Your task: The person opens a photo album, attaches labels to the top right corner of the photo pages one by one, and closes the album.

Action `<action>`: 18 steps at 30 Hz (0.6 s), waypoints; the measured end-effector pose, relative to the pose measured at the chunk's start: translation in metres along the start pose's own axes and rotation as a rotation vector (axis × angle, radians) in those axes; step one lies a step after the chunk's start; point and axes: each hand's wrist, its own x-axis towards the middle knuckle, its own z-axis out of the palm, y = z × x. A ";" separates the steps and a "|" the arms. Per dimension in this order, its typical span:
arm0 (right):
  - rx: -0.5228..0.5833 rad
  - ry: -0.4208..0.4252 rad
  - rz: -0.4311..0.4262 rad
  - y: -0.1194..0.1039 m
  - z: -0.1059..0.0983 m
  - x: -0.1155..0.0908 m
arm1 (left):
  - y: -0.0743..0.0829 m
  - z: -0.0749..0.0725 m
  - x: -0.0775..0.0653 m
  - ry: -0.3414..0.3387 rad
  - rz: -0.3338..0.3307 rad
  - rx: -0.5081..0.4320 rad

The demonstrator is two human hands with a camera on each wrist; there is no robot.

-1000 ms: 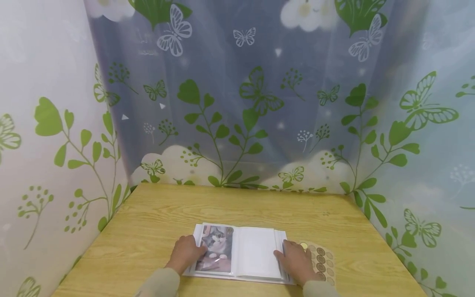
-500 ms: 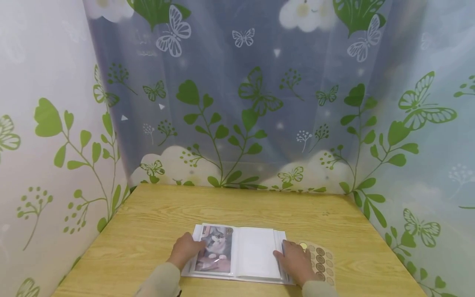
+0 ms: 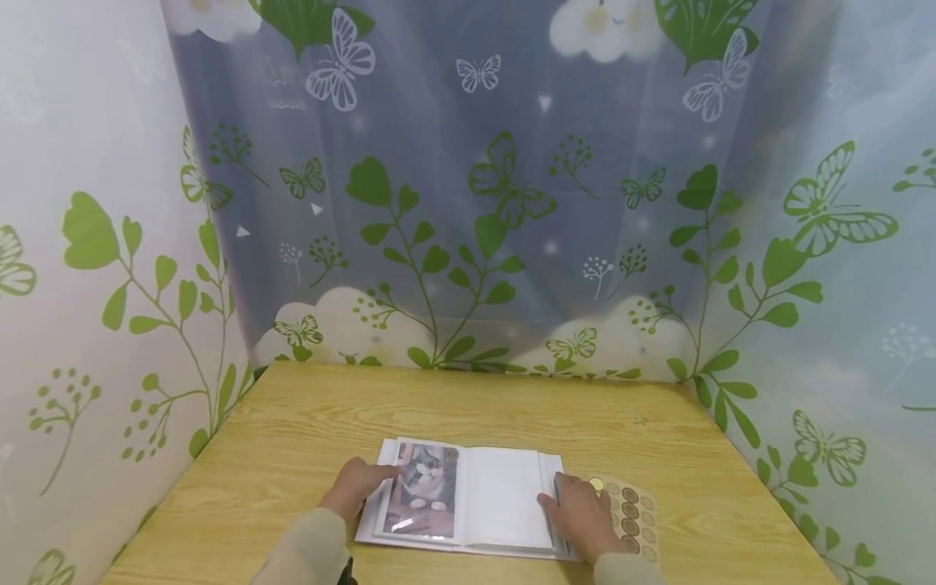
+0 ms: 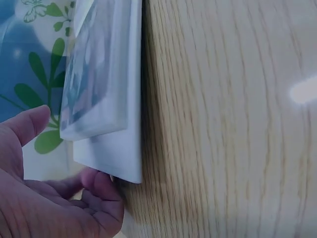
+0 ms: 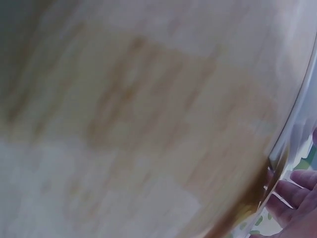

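Note:
An open white photo album [image 3: 508,497] lies on the wooden table. Its left page bears a photo of a grey-and-white cat [image 3: 424,491] under a shiny clear sleeve, and the right page is blank white. At the left edge is my left hand [image 3: 353,489]. In the left wrist view its curled fingers [image 4: 101,191] hold the cover's edge from below, while the thumb stands raised, apart from the pages. My right hand [image 3: 582,516] grips the album's right edge, thumb over the page side. Only part of that hand shows in the right wrist view.
A tan sheet of round stickers [image 3: 646,520], with brown ones and a yellow one, lies right of the album, partly under the right hand. The wooden table [image 3: 439,398] reaches back to a printed curtain [image 3: 439,203] with butterflies and leaves, which also hangs along both sides.
My left hand has shifted slightly left, its thumb moving outward from the cat photo to the page edge. The album's left side has moved slightly left. My right hand stays nearly in place.

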 end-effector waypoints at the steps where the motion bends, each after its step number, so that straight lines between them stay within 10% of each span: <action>1: 0.003 0.003 -0.004 0.000 0.000 0.000 | 0.000 0.000 0.001 0.006 0.010 0.002; 18: 0.022 0.049 -0.058 -0.005 0.003 0.005 | 0.016 -0.014 0.005 0.045 0.162 0.007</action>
